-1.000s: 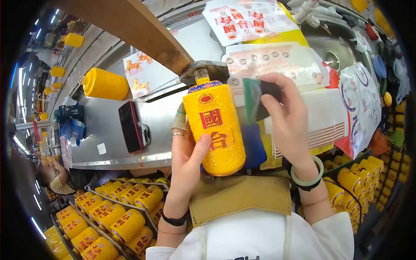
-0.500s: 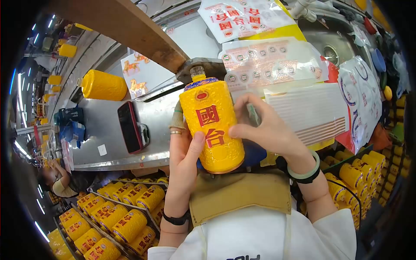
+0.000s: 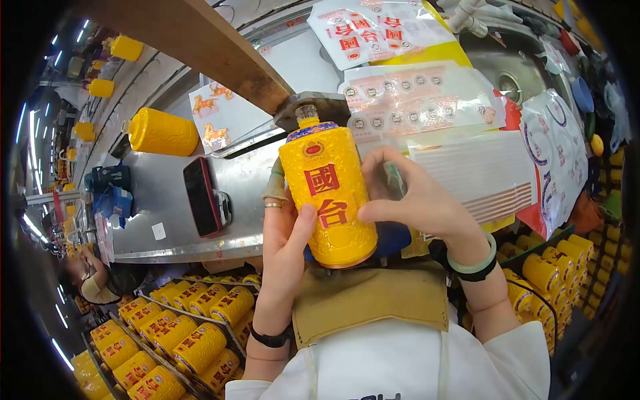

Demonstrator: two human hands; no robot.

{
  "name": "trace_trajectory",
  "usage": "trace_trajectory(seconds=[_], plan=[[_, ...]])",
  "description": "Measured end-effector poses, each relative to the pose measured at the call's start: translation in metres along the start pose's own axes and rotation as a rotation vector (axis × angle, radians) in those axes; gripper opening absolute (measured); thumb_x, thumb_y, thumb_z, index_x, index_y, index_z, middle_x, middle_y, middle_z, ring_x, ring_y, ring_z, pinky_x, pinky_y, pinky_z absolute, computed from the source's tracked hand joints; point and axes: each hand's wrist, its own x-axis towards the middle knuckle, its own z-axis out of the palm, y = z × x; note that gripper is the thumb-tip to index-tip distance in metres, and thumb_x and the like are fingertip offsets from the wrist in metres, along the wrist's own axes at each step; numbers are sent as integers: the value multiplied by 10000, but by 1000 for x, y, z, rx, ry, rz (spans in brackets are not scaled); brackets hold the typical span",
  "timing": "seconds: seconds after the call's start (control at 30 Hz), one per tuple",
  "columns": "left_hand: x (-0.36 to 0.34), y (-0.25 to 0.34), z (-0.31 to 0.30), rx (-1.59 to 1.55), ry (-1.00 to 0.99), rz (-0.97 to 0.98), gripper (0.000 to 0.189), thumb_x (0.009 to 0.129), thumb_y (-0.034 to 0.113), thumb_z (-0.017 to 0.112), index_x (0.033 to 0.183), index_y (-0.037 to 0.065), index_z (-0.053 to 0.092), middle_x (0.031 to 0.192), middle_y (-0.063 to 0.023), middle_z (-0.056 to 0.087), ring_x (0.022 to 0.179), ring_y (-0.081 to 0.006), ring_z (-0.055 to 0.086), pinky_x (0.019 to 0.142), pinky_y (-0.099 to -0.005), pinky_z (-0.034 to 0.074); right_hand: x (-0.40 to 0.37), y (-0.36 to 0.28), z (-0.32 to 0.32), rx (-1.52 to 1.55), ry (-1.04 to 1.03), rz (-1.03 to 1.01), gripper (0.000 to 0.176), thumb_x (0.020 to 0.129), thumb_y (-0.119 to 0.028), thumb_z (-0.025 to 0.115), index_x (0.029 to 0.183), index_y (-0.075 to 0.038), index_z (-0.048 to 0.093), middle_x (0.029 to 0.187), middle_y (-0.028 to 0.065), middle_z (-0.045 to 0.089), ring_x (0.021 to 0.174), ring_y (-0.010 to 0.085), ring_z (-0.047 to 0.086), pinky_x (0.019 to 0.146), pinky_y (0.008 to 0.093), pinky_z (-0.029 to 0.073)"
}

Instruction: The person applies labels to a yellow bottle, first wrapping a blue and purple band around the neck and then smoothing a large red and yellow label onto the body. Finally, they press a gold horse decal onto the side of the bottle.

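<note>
A yellow embossed bottle (image 3: 343,241) with red characters, a blue-patterned shoulder and a clear glass neck stands tilted in front of my chest. My left hand (image 3: 285,243) is closed around its left side, the thumb lying along the front and a ring and cloth finger cover showing on the fingers. At the bottle's right side is my right hand (image 3: 417,197), fingers bent and thumb tip pressed at the edge beside the lower red character. A greenish cover shows on one of its fingers. Behind the glass neck is the dark plate (image 3: 319,105) at the end of a wooden beam (image 3: 193,50).
A plain yellow bottle (image 3: 163,131) and a phone (image 3: 201,198) lie on the metal bench at left. Printed transfer sheets (image 3: 420,97) and striped sheets (image 3: 467,177) spread to the right, near a sink (image 3: 500,67). Crates of finished bottles (image 3: 200,347) stand below. A person (image 3: 100,277) sits far left.
The bottle has shifted slightly right in view. My right thumb has drawn back from its front to its edge. Yellow bottles on the far-left line have moved.
</note>
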Motion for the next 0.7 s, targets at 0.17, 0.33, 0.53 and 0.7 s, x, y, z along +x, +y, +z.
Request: trace_trajectory(seconds=[0.17, 0.33, 0.53, 0.7], plan=[[1, -2, 0, 9, -11, 17, 719, 1041, 66, 561, 1637, 7, 162, 1597, -158, 371, 1443, -246, 425, 1182, -397, 369, 5, 0, 3, 135, 58, 2, 349, 892, -203, 822, 1095, -53, 582, 997, 13, 580, 963, 101, 537, 841, 261, 482], [1, -1, -1, 4, -43, 25, 715, 1043, 64, 558, 1634, 3, 160, 1595, -155, 371, 1442, -244, 424, 1184, -392, 364, 8, 2, 8, -99, 133, -19, 320, 917, -242, 791, 1061, -41, 588, 985, 35, 605, 973, 108, 544, 890, 279, 463], [4, -1, -4, 54, -71, 40, 720, 1046, 64, 540, 1638, 3, 136, 1611, -152, 350, 1470, -246, 383, 1209, -392, 316, 9, 6, 9, -97, 146, -69, 315, 909, -232, 792, 1049, -52, 575, 960, 33, 603, 946, 114, 543, 874, 289, 466], [5, -1, -8, 5, -122, 32, 714, 1051, 83, 548, 1635, 1, 145, 1607, -147, 350, 1468, -241, 382, 1201, -389, 324, 8, 7, 8, -13, 105, -61, 304, 912, -218, 792, 1051, -62, 570, 929, 13, 586, 898, 93, 529, 820, 270, 458]])
